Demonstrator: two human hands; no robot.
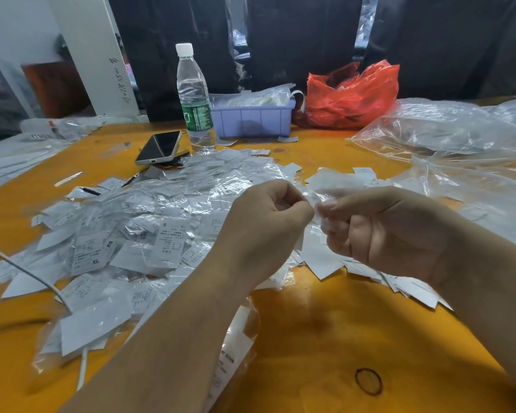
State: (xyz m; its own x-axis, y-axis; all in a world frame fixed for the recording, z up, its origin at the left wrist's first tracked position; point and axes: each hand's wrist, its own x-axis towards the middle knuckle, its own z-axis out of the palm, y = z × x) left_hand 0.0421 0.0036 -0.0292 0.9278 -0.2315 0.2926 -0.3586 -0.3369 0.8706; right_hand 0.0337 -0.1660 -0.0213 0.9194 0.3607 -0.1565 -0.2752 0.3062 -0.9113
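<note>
label pile [149,234] left, under our wrists | left hand [262,225] curled, pinching clear sleeve [320,201] held just above the pile | right hand [390,234] curled, pinching its other edge | we judge: rub the mouth apart gently, no tugging, so it opens cleanly

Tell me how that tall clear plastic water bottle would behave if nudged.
The tall clear plastic water bottle stands upright on a narrow base, so a high push would probably tip it. Being round, it might then roll. Its thin crinkled wall likely dents when squeezed.
</note>
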